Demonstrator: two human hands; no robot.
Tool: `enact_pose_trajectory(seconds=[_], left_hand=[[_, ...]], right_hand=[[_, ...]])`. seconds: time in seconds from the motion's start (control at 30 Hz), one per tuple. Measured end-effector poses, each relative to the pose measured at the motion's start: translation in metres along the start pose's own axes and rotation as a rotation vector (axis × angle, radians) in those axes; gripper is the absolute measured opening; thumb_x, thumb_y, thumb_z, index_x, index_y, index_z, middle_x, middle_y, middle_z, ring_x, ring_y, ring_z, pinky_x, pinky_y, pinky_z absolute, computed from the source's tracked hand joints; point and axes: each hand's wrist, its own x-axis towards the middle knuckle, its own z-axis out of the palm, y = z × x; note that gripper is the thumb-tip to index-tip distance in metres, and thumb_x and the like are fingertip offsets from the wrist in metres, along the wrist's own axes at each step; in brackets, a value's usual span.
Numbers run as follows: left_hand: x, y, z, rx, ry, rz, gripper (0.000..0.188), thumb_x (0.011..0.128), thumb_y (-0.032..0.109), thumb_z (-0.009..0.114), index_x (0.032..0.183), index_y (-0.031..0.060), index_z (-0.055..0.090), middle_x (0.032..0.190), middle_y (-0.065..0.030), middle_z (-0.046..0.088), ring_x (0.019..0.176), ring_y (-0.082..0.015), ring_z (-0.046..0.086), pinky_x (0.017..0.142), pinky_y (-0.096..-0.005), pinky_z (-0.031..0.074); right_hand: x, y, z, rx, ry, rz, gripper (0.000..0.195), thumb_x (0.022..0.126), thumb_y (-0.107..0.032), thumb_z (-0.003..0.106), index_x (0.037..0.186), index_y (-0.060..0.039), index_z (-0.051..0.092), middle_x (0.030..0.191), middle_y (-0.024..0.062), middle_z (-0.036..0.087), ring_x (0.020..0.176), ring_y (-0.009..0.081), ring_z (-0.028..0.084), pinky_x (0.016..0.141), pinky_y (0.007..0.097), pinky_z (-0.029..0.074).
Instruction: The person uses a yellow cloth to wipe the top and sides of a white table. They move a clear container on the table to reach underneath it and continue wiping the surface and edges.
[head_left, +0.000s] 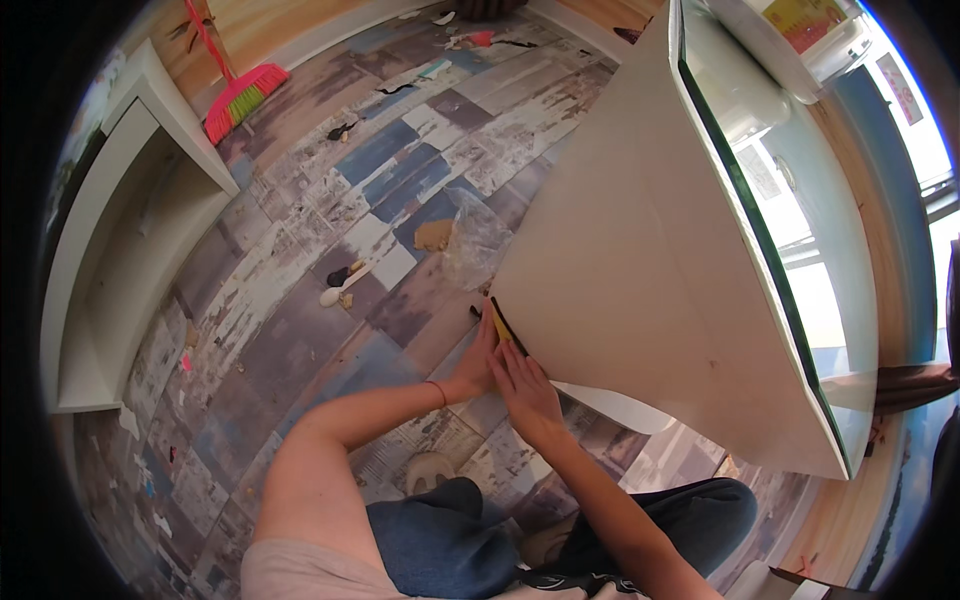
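Observation:
A yellow strip with a black edge (502, 324) lies along the lower edge of a large white panel (630, 247), which looks like the side of a counter. Its kind is hard to make out. My left hand (478, 364) holds the strip from the left, fingers pointing up along it. From the right, the fingertips of my right hand (531, 394) rest on the strip and pin it near the panel's edge. The palms nearly meet, and they hide the strip's lower end.
A glass top (795, 247) with a dark green edge covers the white counter. On the floor lie a clear plastic bag (476, 240), a brown scrap (433, 235), a white plastic spoon (331, 296) and scattered litter. At left stand a white open shelf (150, 217) and a pink-and-green broom (244, 101).

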Motion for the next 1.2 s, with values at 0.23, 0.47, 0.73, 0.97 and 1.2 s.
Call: enact_pose_trajectory(seconds=[0.23,0.47,0.73,0.97,1.2], left_hand=[[0.085,0.165,-0.04,-0.07,0.251,0.482,0.075,0.098,0.038,0.045,0.155,-0.0011,0.015,0.162,-0.0211,0.015,0.15,-0.0432,0.009,0.121,-0.0481,0.008],[0.082,0.252,-0.027,0.151,0.443,0.76,0.081,0.092,0.039,0.051,0.154,-0.0024,0.02,0.159,-0.0318,0.014,0.143,-0.0597,0.007,0.115,-0.0638,0.01],[0.099,0.347,-0.072,0.276,0.321,0.964,0.082,0.079,0.046,0.063,0.149,0.0068,0.041,0.157,-0.0317,0.019,0.139,-0.0646,0.014,0.109,-0.0694,0.019],[0.085,0.287,-0.029,0.167,0.496,0.85,0.081,0.084,0.045,0.061,0.147,0.0,0.039,0.156,-0.0328,0.021,0.142,-0.0604,0.016,0.113,-0.0627,0.018],[0.079,0.318,-0.045,0.165,0.429,0.952,0.076,0.085,0.037,0.065,0.144,-0.0041,0.04,0.155,-0.0303,0.028,0.138,-0.061,0.025,0.111,-0.0639,0.025]], right_hand=[[0.041,-0.019,-0.111,0.042,0.431,0.144,0.048,0.083,0.001,0.056,0.131,-0.0033,0.057,0.145,0.022,0.049,0.141,0.034,0.039,0.106,0.0456,0.037],[0.009,-0.042,-0.215,0.355,0.569,0.364,0.043,0.08,0.001,0.061,0.123,-0.0039,0.064,0.147,0.0396,0.034,0.128,0.0442,0.046,0.103,0.0472,0.038],[0.021,-0.023,-0.238,0.233,0.882,0.113,0.028,0.081,-0.001,0.064,0.108,-0.0067,0.061,0.143,0.0498,0.024,0.136,0.0638,0.026,0.112,0.0579,0.027],[0.023,-0.03,-0.237,0.116,0.701,0.192,0.038,0.077,-0.007,0.069,0.115,-0.0074,0.069,0.134,0.0442,0.045,0.127,0.052,0.046,0.103,0.0509,0.038],[0.013,-0.029,-0.26,0.277,0.811,0.189,0.057,0.072,-0.006,0.073,0.126,-0.0037,0.055,0.138,0.0449,0.039,0.122,0.0489,0.049,0.102,0.0474,0.04]])
